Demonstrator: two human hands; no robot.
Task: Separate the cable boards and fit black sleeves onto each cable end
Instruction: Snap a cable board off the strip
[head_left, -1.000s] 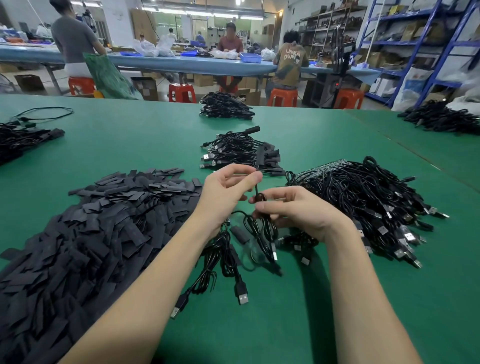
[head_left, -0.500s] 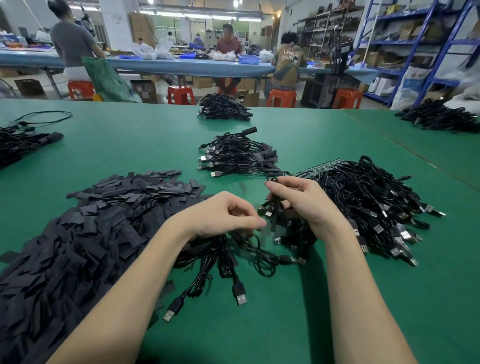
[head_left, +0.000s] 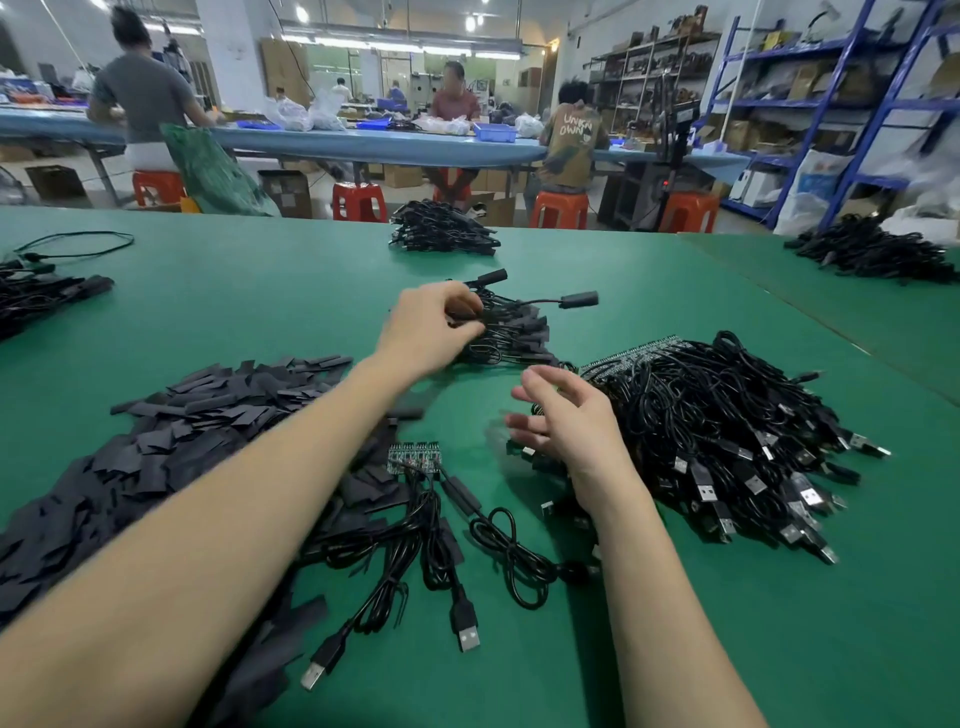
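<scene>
Bright, even light falls from ceiling tube lamps (head_left: 395, 44) far back, which flare white. Soft, short shadows lie on the green counter (head_left: 260, 291). The right hand (head_left: 566, 421) is motion-blurred. Wide-angle distortion bends the blue shelving (head_left: 878, 104) and stretches the forearms at the edges.

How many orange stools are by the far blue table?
5. One under the standing person at left, one mid-left, one partly hidden under the seated facing person, one under the person in the printed shirt, one at right. More may be hidden.
</scene>
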